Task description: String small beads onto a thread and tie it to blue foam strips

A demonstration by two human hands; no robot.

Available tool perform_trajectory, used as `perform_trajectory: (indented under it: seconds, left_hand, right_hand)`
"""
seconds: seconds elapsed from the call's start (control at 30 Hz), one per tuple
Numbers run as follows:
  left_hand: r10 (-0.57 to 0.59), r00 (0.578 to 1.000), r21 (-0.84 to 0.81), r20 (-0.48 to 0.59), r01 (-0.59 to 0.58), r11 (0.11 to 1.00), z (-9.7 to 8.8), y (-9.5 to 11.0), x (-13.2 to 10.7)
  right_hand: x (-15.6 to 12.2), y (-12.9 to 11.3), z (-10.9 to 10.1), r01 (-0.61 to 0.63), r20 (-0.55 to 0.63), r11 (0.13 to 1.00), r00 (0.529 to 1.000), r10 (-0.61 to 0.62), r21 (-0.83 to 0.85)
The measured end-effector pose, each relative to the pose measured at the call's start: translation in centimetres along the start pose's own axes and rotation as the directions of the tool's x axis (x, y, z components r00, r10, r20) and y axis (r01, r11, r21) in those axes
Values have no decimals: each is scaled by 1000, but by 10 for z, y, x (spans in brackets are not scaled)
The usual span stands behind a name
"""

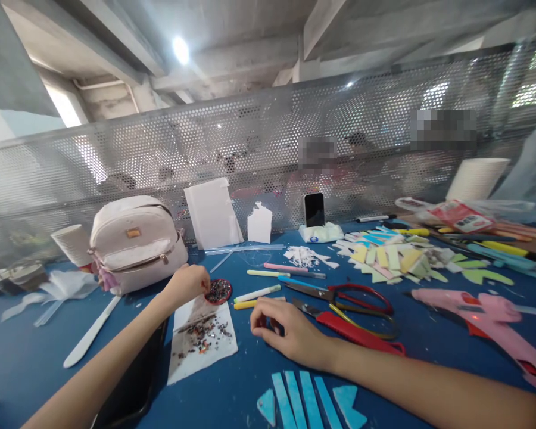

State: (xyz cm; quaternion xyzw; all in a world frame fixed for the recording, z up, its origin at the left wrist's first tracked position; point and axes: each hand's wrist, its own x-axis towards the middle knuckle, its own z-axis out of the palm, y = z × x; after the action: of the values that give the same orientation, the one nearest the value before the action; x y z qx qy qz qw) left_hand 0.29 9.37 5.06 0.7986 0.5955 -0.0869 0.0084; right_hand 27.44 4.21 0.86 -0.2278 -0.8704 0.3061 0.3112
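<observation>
By L hand (188,285) gripping dish (218,291), paper (201,348) runs lengthwise fwd.

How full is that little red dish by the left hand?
Not empty: the red dish holds a layer of dark speckled bits, like those scattered on the white paper beside it.

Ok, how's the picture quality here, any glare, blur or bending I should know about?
Head view: the ceiling lamp flares and the window at left is blown out; the wide lens bows the mesh screen; the left hand at the red dish and the right hand are sharp, while the pink glue gun near the right edge looks stretched and soft.
</observation>
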Motion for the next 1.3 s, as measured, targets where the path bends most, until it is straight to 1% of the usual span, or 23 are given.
perform_trajectory:
  seconds: [0.33, 0.57, 0.8, 0.9, 1.0, 1.1, 1.17, 1.23, 1.3]
  left_hand:
    - [-33, 999, 24, -7, 33, 999, 3, 2, 2]
    - [-36, 999, -3, -10, 36, 999, 5, 0, 5]
    - [-31, 999, -66, -21, 30, 997, 7, 1, 5]
    - [-20, 999, -114, -48, 15, 993, 7, 0, 4]
    - [-15, 993, -195, -115, -7, 981, 6, -5, 4]
    - [-19, 976, -330, -219, -55, 942, 3, -6, 2]
    - [-24, 955, -445, -296, -116, 888, 3, 1, -1]
    - [-42, 930, -564, -364, -185, 805, 8, 15, -8]
    - [-78, 908, -668, -412, -243, 703, 18, 34, -19]
  right_hand:
    - [0, -3, 0, -2, -10, 1000, 1000, 1, -12]
    - [1, -2, 0, 18, -12, 1000, 1000, -18, -2]
    - [0, -2, 1, 19, -8, 1000, 1000, -19, 5]
    - [0, -1, 1, 20, -9, 1000, 1000, -20, 5]
    - [0, -2, 1, 19, -13, 1000, 1000, -19, 6]
    - [0, -2, 1, 12, -11, 1000, 1000, -12, 12]
    - [0, -1, 1, 0, -25, 999, 1000, 1, 32]
    - [1, 1, 2, -21, -64, 997, 998, 25, 72]
    - [2, 3, 2, -44, -120, 993, 991, 57, 112]
